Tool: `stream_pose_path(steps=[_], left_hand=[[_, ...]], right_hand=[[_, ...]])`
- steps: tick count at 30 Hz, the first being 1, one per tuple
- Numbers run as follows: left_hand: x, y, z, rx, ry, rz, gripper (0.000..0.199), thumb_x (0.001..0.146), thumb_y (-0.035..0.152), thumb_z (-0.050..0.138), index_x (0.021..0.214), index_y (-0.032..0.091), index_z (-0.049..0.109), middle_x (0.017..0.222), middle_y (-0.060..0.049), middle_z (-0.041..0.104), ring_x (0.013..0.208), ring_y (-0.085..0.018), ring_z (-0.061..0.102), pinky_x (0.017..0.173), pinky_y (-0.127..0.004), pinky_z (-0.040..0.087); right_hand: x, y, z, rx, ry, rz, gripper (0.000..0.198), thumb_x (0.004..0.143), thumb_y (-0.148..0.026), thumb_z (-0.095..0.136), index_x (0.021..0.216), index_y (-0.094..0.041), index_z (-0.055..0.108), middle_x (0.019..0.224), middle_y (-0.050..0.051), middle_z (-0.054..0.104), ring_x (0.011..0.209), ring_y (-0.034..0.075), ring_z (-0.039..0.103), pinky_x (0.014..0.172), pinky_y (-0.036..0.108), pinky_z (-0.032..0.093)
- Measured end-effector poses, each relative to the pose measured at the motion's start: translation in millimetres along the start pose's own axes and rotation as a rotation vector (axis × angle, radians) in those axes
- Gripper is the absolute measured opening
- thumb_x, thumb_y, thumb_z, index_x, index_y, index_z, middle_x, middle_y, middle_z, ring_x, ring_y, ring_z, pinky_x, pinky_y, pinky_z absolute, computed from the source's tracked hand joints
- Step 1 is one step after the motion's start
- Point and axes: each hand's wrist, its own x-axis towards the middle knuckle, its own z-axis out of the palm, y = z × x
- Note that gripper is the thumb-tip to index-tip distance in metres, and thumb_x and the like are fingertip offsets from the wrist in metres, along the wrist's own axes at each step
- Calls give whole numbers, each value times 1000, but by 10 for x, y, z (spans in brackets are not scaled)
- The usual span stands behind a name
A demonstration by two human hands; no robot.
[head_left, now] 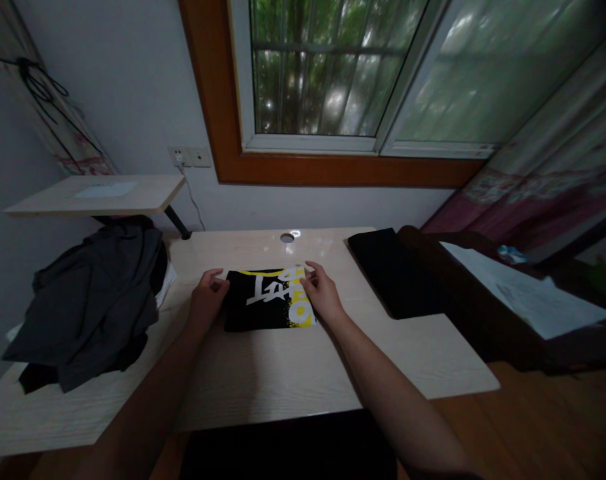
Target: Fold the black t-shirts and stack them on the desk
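Observation:
A black T-shirt point(257, 310) with a white and yellow print lies folded into a neat rectangle on the pale wooden desk point(283, 373). My left hand point(209, 297) is at its upper left corner, fingers curled and closed on the edge. At the opposite upper corner, my right hand point(323, 291) grips the printed edge between thumb and fingers. The undersides of both grips are hidden.
Dark grey and black clothes point(97, 300) are heaped on the left, below a small raised shelf point(97, 193). Flat folded black cloth point(395, 273) lies at the right. Behind the desk are a wall socket point(189, 157) with a cable and a window point(323, 80).

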Motion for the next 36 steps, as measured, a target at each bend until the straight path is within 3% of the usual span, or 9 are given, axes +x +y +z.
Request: stream_pose_path(steps=[3,6,10,14,17,20,22,29,36], left_hand=[[9,-26,9,6,27,51,39,88,39,61,122,21,61,95,-5,72,89,-23,70,86,-37,54],[7,-13,-27,70,82,223,32,90,33,56,117,19,66,115,-11,68,105,-24,67,95,-40,54],[-55,157,-114,199,94,486,30,95,28,51,117,22,70,137,-10,61,131,-26,54,116,-48,40],[-158,390,-64,217,-119,701,36,95,25,53,128,26,67,148,-7,57,144,-28,45,123,-53,31],[-218,426,78,301,-351,800,44,96,28,53,139,26,61,155,-7,51,151,-29,35,126,-57,21],[-232,312,206,415,-475,766,50,98,35,51,147,25,53,159,-8,45,153,-29,32,127,-57,16],[-216,210,247,445,-484,705,53,99,40,50,149,24,50,159,-9,45,152,-28,34,127,-55,15],[-125,63,180,433,-446,540,56,98,49,50,149,26,50,160,-10,43,152,-30,34,126,-55,16],[24,-169,-8,497,-333,401,53,103,46,36,149,26,49,159,-10,46,152,-30,33,123,-57,20]], right_hand=[[-1,11,0,-13,28,-11,47,90,-32,57,136,-20,56,94,3,66,82,19,65,80,35,54],[10,13,-12,-22,97,-43,41,92,-33,56,130,-18,60,99,6,66,85,20,64,84,37,55],[-1,-67,-64,-66,157,-127,35,97,-37,53,122,-18,67,110,11,63,99,23,64,92,40,55],[-74,-270,-113,-143,89,-324,33,102,-34,49,125,-24,70,123,11,67,121,25,60,110,47,46],[-134,-401,-85,-241,-148,-517,39,101,-32,52,139,-28,62,144,8,61,139,25,50,122,52,31],[-162,-412,-16,-375,-383,-558,49,101,-39,55,149,-30,51,159,8,46,148,26,41,124,54,27],[-162,-359,20,-463,-449,-510,52,102,-43,53,152,-31,48,161,8,42,150,27,38,124,55,25],[-124,-172,-51,-610,-418,-365,55,105,-46,45,156,-28,40,164,7,36,154,28,28,124,59,22],[-39,4,-230,-622,-369,-220,51,106,-42,42,154,-26,44,161,8,40,153,30,32,123,62,22]])
